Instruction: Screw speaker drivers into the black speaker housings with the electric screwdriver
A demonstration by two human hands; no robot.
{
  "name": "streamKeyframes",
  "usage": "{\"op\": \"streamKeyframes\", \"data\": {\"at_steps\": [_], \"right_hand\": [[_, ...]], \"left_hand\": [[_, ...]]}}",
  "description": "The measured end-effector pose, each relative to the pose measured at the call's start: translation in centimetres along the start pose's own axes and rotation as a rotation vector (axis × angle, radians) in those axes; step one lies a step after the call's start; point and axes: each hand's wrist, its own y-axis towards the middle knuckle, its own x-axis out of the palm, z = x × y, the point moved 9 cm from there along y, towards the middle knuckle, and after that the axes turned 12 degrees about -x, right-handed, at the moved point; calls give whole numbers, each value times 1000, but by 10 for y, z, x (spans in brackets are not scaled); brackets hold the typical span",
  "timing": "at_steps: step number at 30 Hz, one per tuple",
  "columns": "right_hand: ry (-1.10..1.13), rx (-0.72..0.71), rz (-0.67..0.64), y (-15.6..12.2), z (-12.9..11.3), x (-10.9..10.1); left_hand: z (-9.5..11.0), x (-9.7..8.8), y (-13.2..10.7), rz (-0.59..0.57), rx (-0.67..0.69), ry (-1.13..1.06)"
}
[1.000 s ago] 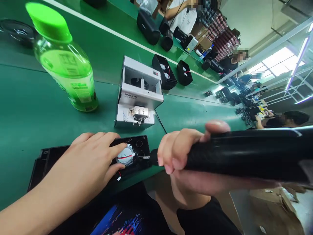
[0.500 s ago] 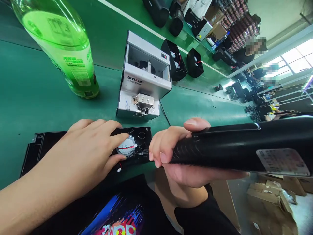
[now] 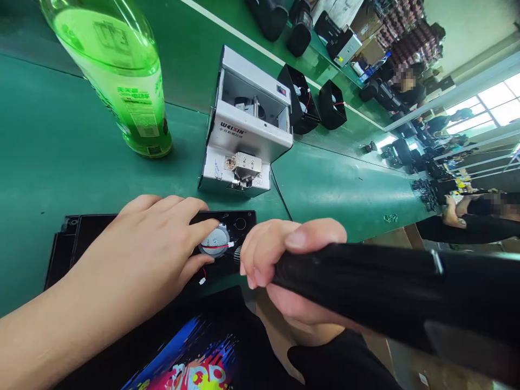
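Observation:
My left hand [image 3: 150, 249] lies flat on a black plastic panel [image 3: 81, 233] at the near edge of the green bench, fingers spread, index and thumb beside a small round silver speaker [image 3: 215, 241] with red wire. My right hand [image 3: 284, 260] is wrapped round a black electric screwdriver [image 3: 385, 287]. Its tip meets the panel just right of the speaker.
A grey screw feeder box [image 3: 247, 130] stands just behind the panel, a green drink bottle [image 3: 122, 70] to its left. Black fan housings [image 3: 303, 100] sit further back on the green conveyor [image 3: 195, 49]. Other people work along the line at right.
The view has shifted slightly. My right hand has brought the screwdriver lower and closer, its tip coming down onto the panel by the speaker. My left hand has stayed put.

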Motion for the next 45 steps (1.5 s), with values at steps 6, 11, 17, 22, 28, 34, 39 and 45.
{"op": "streamKeyframes", "data": {"at_steps": [6, 11, 17, 22, 28, 34, 39, 45], "right_hand": [[26, -154, -68, -7, -9, 14], [20, -194, -26, -12, -6, 11], [31, -183, 126, -29, 8, 1], [132, -178, 262, -21, 19, -6], [123, -177, 308, 67, -8, -37], [55, -379, 259, 134, -20, -30], [107, -291, 167, 142, 4, -10], [155, -202, 210, 142, 14, -14]], "left_hand": [[3, 1, -1, 6, -1, -25], [2, 2, -1, 1, -7, -28], [3, 2, 0, 9, 9, 25], [0, 2, 1, 16, 14, 17], [9, 1, -1, 53, 62, 10], [18, -1, -7, 140, 133, 23], [28, -22, -25, 373, 255, -3], [32, -21, -64, 450, 197, -55]]}}
